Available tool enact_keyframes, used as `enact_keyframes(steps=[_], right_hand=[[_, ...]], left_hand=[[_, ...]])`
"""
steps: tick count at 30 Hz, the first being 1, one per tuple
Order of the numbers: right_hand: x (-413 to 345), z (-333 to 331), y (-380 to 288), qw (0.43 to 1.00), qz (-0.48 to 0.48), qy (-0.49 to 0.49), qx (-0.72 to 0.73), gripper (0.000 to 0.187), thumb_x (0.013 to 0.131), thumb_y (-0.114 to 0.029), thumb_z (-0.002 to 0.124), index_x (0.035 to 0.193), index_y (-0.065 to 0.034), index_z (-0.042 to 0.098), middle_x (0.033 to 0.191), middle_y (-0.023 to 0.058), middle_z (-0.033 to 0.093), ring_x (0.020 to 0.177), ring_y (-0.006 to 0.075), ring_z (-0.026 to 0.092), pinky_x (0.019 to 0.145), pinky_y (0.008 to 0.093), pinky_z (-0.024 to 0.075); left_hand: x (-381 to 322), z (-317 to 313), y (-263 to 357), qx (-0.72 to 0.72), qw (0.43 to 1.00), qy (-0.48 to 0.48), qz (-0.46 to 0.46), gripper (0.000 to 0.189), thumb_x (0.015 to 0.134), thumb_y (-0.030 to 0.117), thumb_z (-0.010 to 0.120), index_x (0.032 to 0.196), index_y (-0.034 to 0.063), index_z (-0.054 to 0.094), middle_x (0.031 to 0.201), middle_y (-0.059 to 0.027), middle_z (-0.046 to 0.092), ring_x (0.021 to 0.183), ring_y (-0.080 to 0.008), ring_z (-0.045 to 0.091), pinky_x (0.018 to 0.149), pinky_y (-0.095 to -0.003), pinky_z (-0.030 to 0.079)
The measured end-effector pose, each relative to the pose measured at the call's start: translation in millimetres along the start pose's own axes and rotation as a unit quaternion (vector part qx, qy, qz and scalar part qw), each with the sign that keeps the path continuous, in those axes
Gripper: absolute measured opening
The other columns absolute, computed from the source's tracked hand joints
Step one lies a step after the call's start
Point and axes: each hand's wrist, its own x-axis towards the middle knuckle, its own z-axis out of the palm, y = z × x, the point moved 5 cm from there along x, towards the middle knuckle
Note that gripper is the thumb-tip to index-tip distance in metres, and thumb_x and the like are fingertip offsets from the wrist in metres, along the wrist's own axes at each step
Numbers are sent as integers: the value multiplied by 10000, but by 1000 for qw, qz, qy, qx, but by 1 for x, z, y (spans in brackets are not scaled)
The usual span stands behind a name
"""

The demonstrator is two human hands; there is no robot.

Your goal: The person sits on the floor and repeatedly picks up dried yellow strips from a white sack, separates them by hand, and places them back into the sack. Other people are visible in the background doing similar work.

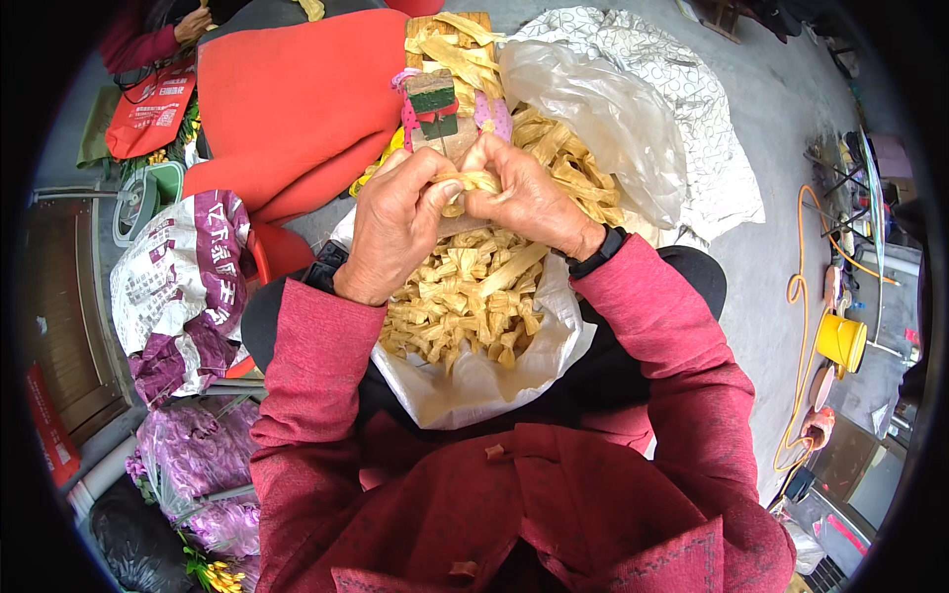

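Between the fingertips of both hands is a soft yellow strip (474, 180), bunched and twisted. My left hand (393, 219) pinches one side of it and my right hand (523, 193) the other, with the thumbs almost touching. Below them, an open white woven sack (456, 400) in my lap holds a heap of knotted yellow strips (471, 296). Just beyond my hands stands a wooden block (432, 93) with green paint and a red band. Loose flat strips (460, 59) lie on a wooden board behind it. More strips (567, 163) spill from a clear plastic bag (593, 111) at the right.
A large red cloth (304, 104) spreads at the upper left, near another person's hand (193, 26). A white and purple printed sack (178, 289) and bagged purple flowers (196, 452) are on my left. To the right are an orange hose (797, 289) and yellow bucket (840, 343).
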Motion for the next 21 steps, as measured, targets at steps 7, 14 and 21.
enact_keyframes(steps=[7,14,21], right_hand=[[-10,4,-24,920,-290,114,-239,222,818,-157,680,965,-66,540,871,113,635,754,305,645,620,363,514],[-10,4,-17,909,-248,45,-331,232,803,-103,692,1012,-44,608,869,96,655,750,250,666,675,315,525],[-3,8,-3,980,-40,-121,155,148,899,-160,636,955,-25,658,903,5,674,720,94,617,640,252,490]], left_hand=[[-2,6,-23,-171,974,29,-149,104,918,21,553,827,-10,592,646,7,546,648,-19,455,565,-219,402],[-3,6,-26,-132,973,-41,-186,107,947,66,516,972,-10,587,818,30,555,756,-33,495,695,-194,418],[1,3,-7,-40,997,-21,-59,254,750,-124,616,939,13,516,773,-3,506,681,-82,513,637,-245,447]])
